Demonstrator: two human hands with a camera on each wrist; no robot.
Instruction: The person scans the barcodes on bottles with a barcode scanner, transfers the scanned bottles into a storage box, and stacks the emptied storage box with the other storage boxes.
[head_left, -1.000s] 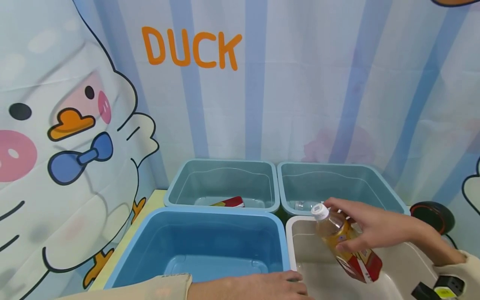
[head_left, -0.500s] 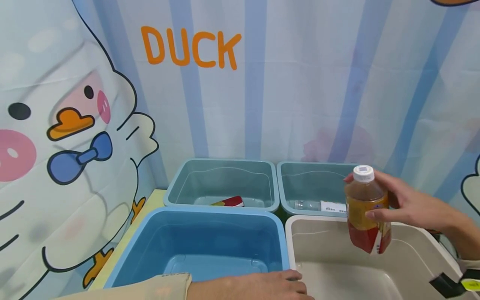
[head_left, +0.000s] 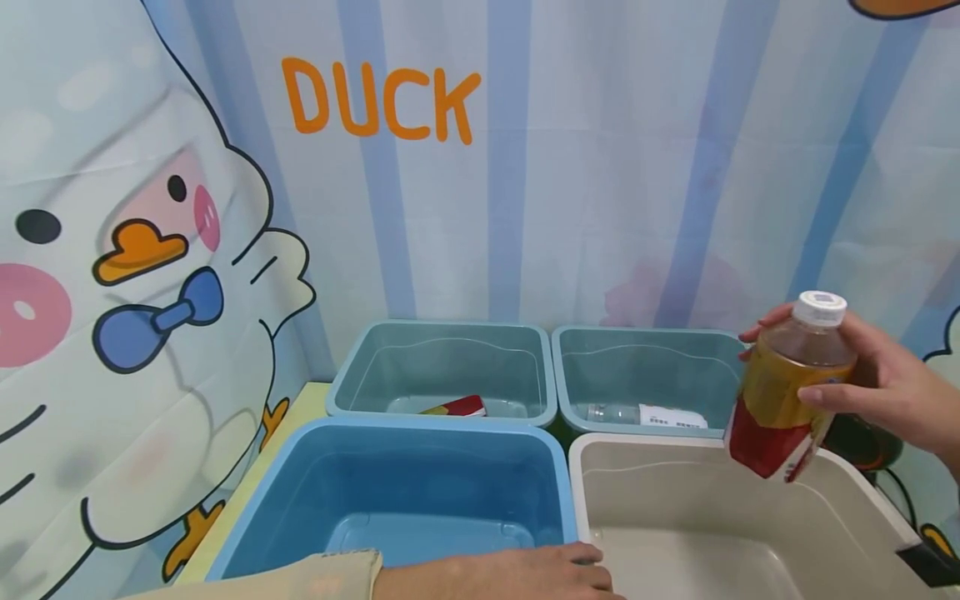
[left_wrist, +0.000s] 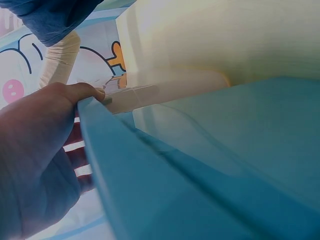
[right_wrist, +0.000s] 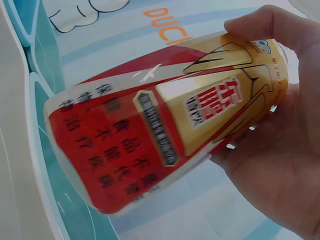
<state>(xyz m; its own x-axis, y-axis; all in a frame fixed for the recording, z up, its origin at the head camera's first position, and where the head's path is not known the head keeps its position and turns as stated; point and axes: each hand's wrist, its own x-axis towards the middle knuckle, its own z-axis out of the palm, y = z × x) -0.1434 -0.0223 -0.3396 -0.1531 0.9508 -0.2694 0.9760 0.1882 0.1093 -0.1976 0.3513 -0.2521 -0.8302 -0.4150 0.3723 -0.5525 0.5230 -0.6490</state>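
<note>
My right hand (head_left: 888, 387) grips a drink bottle (head_left: 787, 400) with a white cap and a yellow and red label. It is held slightly tilted above the back right of the beige bin (head_left: 720, 439), overlapping the right teal bin in the head view. Seen from the right wrist, thumb and fingers wrap round the bottle's yellow upper part, and the red base points away from the palm. My left hand (left_wrist: 47, 145) holds the rim of the blue bin (left_wrist: 150, 185), thumb on top and fingers on the other side. In the head view that hand (head_left: 517, 573) is at the lower edge.
Behind stand two teal bins. A red and yellow item (head_left: 461, 406) lies in the left teal bin (head_left: 450, 325); a clear bottle with a white label (head_left: 667, 417) lies in the right one (head_left: 645, 333). A dark round object (head_left: 862, 442) with a cable sits at the far right.
The right hand has carried the bottle up and to the right from over the beige bin's middle, turning it more upright. The labelled bottle behind is uncovered. The left hand has stayed in place.
</note>
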